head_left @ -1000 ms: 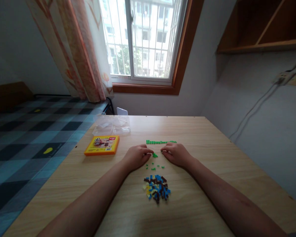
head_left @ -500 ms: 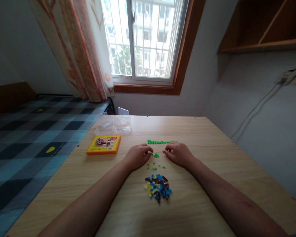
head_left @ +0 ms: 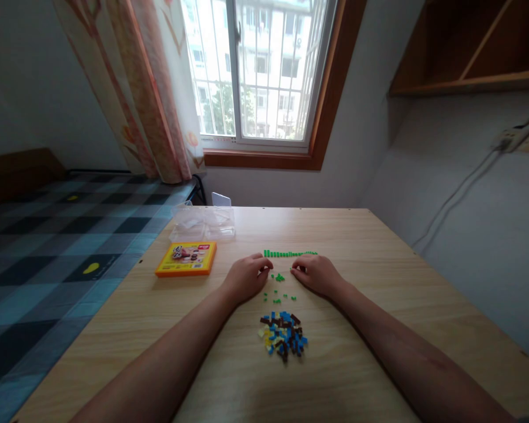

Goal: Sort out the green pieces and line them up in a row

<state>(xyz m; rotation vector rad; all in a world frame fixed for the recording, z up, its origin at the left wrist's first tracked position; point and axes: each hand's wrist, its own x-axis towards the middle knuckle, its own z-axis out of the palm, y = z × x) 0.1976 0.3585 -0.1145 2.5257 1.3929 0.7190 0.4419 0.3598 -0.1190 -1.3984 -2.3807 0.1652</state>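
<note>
My left hand (head_left: 248, 276) rests on the wooden table with its fingers curled, left of a small cluster of green pieces (head_left: 280, 277). Across from it, my right hand (head_left: 316, 274) has its thumb and fingers pinched; what they hold, if anything, is too small to name. Behind both hands runs a row of green bricks (head_left: 282, 254), its right end partly hidden by my right hand. Several loose green pieces (head_left: 277, 301) lie scattered nearer to me. Closer still is a mixed pile of brown, blue and yellow bricks (head_left: 284, 333).
On the left of the table (head_left: 229, 376) lie a yellow-orange box (head_left: 187, 259) and, behind it, a clear plastic container (head_left: 203, 223). A bed with a checked cover (head_left: 83, 235) stands beyond the left edge. The window (head_left: 268, 70) is behind the table.
My left hand has drawn slightly up and away from a small green piece, which now shows apart beside its fingertips. My right hand has shifted slightly left.
</note>
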